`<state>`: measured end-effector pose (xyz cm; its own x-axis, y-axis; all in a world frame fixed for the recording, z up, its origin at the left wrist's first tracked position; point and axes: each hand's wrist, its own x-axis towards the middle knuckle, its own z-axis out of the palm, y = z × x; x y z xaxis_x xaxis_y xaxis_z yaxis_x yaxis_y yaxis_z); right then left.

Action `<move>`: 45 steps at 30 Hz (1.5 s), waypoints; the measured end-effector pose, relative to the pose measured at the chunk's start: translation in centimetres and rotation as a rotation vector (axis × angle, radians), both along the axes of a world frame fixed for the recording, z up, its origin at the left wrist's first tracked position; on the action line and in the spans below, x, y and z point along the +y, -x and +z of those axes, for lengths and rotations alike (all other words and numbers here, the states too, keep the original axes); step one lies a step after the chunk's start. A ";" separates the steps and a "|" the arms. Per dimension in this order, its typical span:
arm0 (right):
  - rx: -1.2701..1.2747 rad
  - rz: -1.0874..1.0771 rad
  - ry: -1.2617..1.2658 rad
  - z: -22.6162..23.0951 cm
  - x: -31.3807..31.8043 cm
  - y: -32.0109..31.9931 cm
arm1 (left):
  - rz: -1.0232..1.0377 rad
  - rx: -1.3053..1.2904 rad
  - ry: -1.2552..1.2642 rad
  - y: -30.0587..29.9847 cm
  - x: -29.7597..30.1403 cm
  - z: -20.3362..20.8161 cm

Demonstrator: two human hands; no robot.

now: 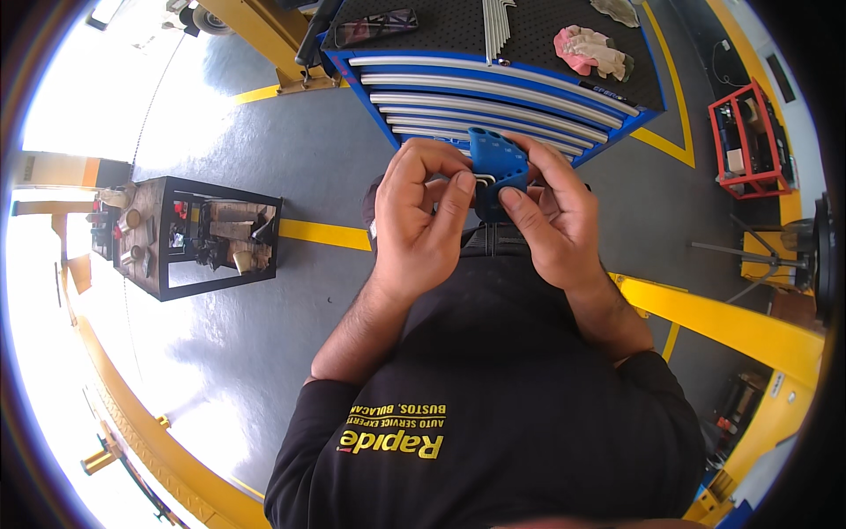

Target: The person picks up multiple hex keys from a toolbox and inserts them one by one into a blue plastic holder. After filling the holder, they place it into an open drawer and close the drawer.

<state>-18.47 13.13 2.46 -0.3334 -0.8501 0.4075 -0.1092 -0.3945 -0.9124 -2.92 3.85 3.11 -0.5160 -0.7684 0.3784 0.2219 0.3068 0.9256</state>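
Observation:
In front of my chest, my right hand (pixel 555 216) is closed round a blue plastic hex key holder (pixel 498 159) with a row of holes along its edge. My left hand (pixel 418 216) is closed as well, its thumb and forefinger pinching a small silver L-shaped hex key (pixel 484 180) at the holder's left side. Dark thin shafts (pixel 491 236) stick out below the holder, toward my body. My fingers hide part of the holder and most of the silver key's length.
Beyond my hands stands a blue tool cabinet (pixel 493 104), carrying a phone (pixel 377 26), silver wrenches (pixel 496 31) and gloves (pixel 592 53). A workbench (pixel 163 238) is at the left, a red rack (pixel 751 141) at the far right. Yellow lift arms (pixel 723 322) flank me.

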 end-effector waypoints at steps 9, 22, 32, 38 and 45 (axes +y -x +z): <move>0.016 -0.006 -0.057 0.1 -0.2 -0.2 | 0.042 -0.035 -0.010 -0.1 0.3 -0.4; -0.277 0.082 -0.115 -0.1 -0.2 0.1 | -0.141 0.186 -0.480 -0.3 0.3 -0.2; -0.442 0.035 -0.140 0.4 -0.5 1.1 | -0.210 -0.188 0.304 -1.3 1.5 -1.0; -0.415 0.025 -0.143 0.9 -0.3 1.2 | -0.114 -0.225 0.442 -1.1 1.1 -1.0; -0.281 -0.017 -0.144 2.0 0.1 1.1 | -0.134 -0.163 0.458 -0.9 0.5 -1.7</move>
